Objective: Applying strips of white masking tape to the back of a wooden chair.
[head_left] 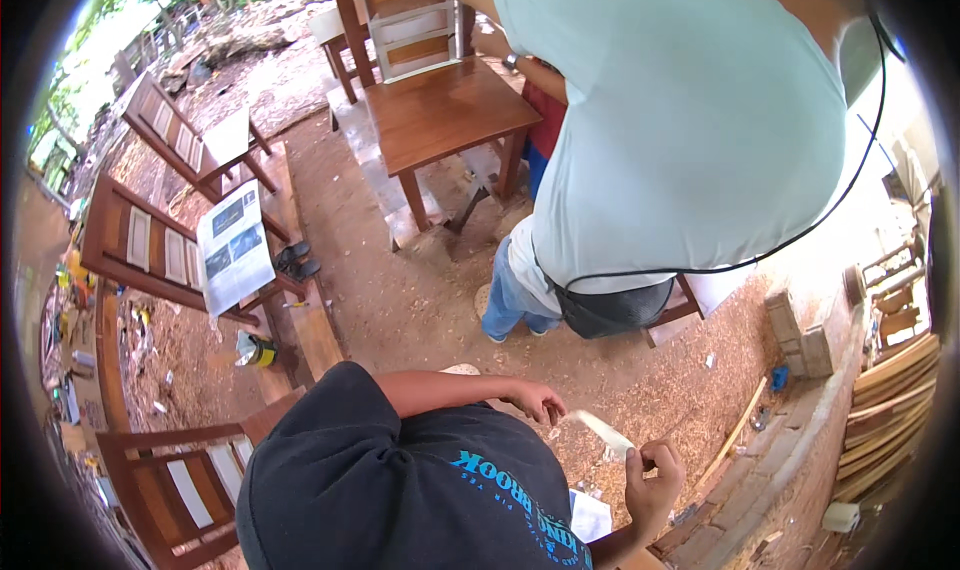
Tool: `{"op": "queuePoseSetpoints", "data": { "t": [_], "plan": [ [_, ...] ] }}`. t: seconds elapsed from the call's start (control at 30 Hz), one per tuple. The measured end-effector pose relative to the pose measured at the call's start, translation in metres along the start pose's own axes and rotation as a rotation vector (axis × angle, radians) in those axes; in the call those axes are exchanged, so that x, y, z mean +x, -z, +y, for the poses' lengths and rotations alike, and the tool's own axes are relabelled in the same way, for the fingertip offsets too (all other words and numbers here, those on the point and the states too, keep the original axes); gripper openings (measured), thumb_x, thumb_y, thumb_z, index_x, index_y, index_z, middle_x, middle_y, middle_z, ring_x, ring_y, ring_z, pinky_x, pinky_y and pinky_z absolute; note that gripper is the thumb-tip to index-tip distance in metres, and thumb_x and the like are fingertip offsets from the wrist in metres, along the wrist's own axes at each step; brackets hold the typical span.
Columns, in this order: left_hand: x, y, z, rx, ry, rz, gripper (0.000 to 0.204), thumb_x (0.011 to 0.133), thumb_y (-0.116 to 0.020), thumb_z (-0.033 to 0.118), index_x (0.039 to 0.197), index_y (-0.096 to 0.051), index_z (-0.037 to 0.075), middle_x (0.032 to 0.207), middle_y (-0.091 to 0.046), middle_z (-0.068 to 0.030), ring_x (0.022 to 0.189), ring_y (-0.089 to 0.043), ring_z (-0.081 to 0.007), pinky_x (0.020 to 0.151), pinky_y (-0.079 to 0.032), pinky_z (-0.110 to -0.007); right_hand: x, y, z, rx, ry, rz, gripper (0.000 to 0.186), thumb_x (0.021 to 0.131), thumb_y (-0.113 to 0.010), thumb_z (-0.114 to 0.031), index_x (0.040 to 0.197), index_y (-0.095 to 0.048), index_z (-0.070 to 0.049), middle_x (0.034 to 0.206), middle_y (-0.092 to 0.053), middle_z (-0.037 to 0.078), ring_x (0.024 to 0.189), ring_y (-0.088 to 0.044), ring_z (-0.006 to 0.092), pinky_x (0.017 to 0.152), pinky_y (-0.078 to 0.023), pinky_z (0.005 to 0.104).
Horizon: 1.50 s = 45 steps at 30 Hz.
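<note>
A short pale strip [605, 433], perhaps masking tape, slants between my two hands. My right hand [653, 478] pinches its lower right end between thumb and fingers. My left hand [535, 400] is by the other end, its fingers curled in; whether they grip that end or anything else I cannot make out. Under my hands lies the dirt floor strewn with wood shavings, with something white [590, 515] below, partly hidden by my dark shirt [400, 480].
Ahead stands a co-worker in a pale shirt [680, 130] with a black waist bag [612, 308], beside a brown wooden chair [445, 110]. More chairs line the left, one with a newspaper [235, 248] on it. Stacked wooden strips [890, 415] and blocks [795, 335] are at right.
</note>
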<state>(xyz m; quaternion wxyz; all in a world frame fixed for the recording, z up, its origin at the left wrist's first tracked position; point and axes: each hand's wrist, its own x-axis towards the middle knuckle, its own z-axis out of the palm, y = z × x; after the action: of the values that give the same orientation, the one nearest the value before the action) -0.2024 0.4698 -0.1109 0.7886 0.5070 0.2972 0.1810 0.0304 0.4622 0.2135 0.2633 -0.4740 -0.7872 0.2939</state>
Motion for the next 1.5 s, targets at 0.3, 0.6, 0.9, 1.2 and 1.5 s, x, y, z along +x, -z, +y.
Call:
{"op": "queuePoseSetpoints", "data": {
  "t": [0.3,0.6,0.9,1.2,1.5],
  "plan": [
    [0.014,-0.062,0.007,-0.075,0.047,0.283,0.059,0.081,-0.073,0.005,0.138,-0.054,0.008,0.117,-0.070,-0.0041,0.095,-0.066,-0.0135,0.069,-0.050,-0.029,-0.007,0.033,0.039,0.049,0.078,-0.109,0.020,0.080,-0.073,0.001,0.077,-0.053,0.002,0.078,-0.058,0.011,0.066,-0.056,0.0199,0.057,-0.046,0.0303],
    [0.015,-0.068,0.034,-0.395,-0.127,0.206,0.064,0.083,-0.069,-0.003,0.142,-0.046,0.004,0.120,-0.067,-0.0143,0.102,-0.067,-0.0222,0.082,-0.057,-0.033,-0.019,0.069,0.057,-0.070,0.018,0.004,0.021,0.079,-0.073,-0.002,0.076,-0.052,0.001,0.078,-0.056,0.012,0.071,-0.054,0.0275,0.064,-0.044,0.0367],
    [0.042,-0.074,0.084,-0.136,-0.054,0.491,0.026,0.091,-0.074,0.014,0.112,-0.067,0.002,0.094,-0.072,-0.0051,0.080,-0.067,-0.0113,0.070,-0.053,-0.027,-0.018,0.097,0.083,-0.063,-0.007,0.107,0.022,0.083,-0.074,-0.005,0.076,-0.054,0.002,0.074,-0.055,0.012,0.068,-0.056,0.0267,0.062,-0.045,0.0370],
    [0.085,-0.088,0.112,-0.031,-0.098,0.584,0.014,0.094,-0.069,0.013,0.100,-0.068,0.000,0.081,-0.070,-0.0040,0.073,-0.065,-0.0106,0.068,-0.051,-0.025,-0.047,0.134,0.105,-0.082,-0.083,0.259,0.021,0.083,-0.074,-0.005,0.076,-0.056,0.002,0.074,-0.057,0.011,0.065,-0.055,0.0220,0.061,-0.045,0.0341],
    [0.131,-0.081,0.151,0.075,-0.230,0.809,0.017,0.093,-0.071,0.016,0.083,-0.070,0.002,0.073,-0.065,0.0007,0.067,-0.056,-0.0054,0.062,-0.045,-0.023,-0.065,0.181,0.172,-0.212,-0.243,0.407,0.022,0.080,-0.076,-0.005,0.076,-0.056,0.001,0.071,-0.055,0.010,0.062,-0.053,0.0210,0.058,-0.042,0.0327]
  ]
}}
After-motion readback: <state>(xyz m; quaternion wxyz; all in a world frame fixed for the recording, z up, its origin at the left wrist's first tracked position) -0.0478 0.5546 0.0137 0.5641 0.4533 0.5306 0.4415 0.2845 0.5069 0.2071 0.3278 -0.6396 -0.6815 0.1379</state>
